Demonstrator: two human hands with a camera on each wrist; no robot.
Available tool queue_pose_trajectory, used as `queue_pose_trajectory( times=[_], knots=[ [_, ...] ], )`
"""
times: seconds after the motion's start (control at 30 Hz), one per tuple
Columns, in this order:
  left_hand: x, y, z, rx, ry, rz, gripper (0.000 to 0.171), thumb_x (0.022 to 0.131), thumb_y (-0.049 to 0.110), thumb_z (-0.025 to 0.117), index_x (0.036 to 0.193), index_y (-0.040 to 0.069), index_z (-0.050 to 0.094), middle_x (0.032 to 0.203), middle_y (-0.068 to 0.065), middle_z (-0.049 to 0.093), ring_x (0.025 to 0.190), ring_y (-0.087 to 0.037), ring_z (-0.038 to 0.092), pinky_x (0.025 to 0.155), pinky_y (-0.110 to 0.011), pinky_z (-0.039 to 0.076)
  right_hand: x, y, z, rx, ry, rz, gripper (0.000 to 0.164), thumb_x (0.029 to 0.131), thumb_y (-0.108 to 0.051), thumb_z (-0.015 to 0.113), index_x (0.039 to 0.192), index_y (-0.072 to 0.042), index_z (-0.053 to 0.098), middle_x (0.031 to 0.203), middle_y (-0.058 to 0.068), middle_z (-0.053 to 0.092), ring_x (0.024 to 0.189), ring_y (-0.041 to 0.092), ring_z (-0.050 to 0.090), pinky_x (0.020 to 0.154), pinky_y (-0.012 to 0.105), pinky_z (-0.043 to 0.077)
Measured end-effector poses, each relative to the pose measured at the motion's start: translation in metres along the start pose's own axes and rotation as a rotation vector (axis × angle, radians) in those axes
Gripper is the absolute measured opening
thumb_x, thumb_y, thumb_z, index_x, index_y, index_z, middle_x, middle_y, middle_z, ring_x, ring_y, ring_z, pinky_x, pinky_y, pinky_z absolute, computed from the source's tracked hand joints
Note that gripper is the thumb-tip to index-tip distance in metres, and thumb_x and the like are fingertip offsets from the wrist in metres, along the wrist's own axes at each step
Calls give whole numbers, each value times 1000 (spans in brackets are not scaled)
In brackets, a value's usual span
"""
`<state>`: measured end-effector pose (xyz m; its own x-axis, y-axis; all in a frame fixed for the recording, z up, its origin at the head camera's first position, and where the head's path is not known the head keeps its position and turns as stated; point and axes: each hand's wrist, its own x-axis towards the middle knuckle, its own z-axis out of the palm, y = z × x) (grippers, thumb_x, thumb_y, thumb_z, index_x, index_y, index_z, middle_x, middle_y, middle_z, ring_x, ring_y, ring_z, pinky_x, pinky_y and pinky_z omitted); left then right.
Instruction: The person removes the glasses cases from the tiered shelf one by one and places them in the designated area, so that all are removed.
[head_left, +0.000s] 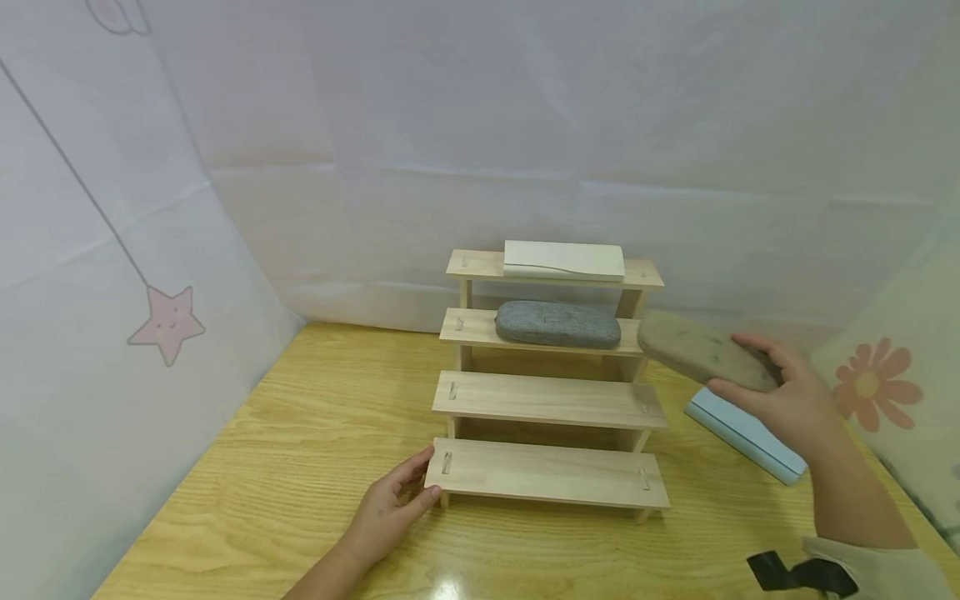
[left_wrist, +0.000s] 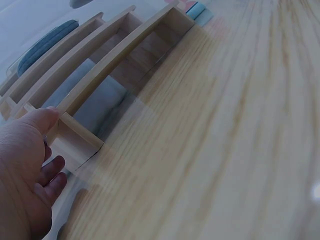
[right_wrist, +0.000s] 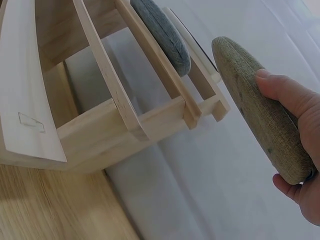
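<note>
A pale wooden step rack (head_left: 551, 473) with several tiers stands on the table. My left hand (head_left: 390, 504) pinches the left end of its lowest tier, the thumb at the front corner and the fingers at the side edge. In my right hand (head_left: 798, 408) is a beige fabric glasses case (head_left: 697, 348), gripped at one end between thumb and fingers. The right wrist view shows this case (right_wrist: 260, 112) held tilted in the air, beside the rack's right end. On the second tier from the top lies a grey glasses case (head_left: 558, 324); a white glasses case (head_left: 562, 260) lies on the top one.
A light blue glasses case (head_left: 746, 437) lies on the yellow wood-grain table (head_left: 300, 450) to the right of the rack, below my right hand. Behind the rack hangs a white cloth backdrop (head_left: 360, 242), with a printed star at left and a flower at right.
</note>
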<state>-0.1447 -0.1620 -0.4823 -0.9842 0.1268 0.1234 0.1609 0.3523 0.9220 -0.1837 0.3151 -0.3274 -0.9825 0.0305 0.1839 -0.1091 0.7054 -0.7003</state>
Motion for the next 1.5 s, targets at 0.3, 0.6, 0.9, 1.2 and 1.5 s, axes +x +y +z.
queue_pose_trajectory(
  times=[0.3,0.6,0.9,1.2,1.5],
  knots=[
    [1,2,0,-4,2,-4,56,90,23,72,141,9,52,146,-7,51,131,-29,53,107,-40,46,-2,14,-7,-15,50,4,77,90,-35,71,154,-24,31,157,21,26,125,39,36,74,14,32],
    [0,3,0,24,7,10,57,90,26,71,141,8,51,146,-11,51,129,-32,55,105,-41,49,-8,29,-15,-64,94,9,76,89,-34,73,153,-25,34,157,23,28,119,37,40,72,15,30],
    [1,2,-1,6,4,2,56,90,24,72,141,11,52,145,-6,53,127,-26,57,103,-38,50,-16,43,-16,-108,142,1,76,86,-34,76,151,-23,39,152,28,35,116,21,44,72,16,29],
    [1,1,0,1,4,-1,57,90,23,72,141,10,52,145,-6,52,127,-25,57,104,-39,50,-23,59,-13,-95,149,-5,78,85,-32,78,150,-9,40,149,32,37,103,-13,35,68,6,31],
    [0,1,0,0,1,-4,57,90,24,72,141,10,52,146,-6,51,129,-26,56,105,-38,49,-33,70,-5,-70,46,124,86,89,-39,71,154,-6,26,149,37,30,123,56,37,83,38,44]
  ],
)
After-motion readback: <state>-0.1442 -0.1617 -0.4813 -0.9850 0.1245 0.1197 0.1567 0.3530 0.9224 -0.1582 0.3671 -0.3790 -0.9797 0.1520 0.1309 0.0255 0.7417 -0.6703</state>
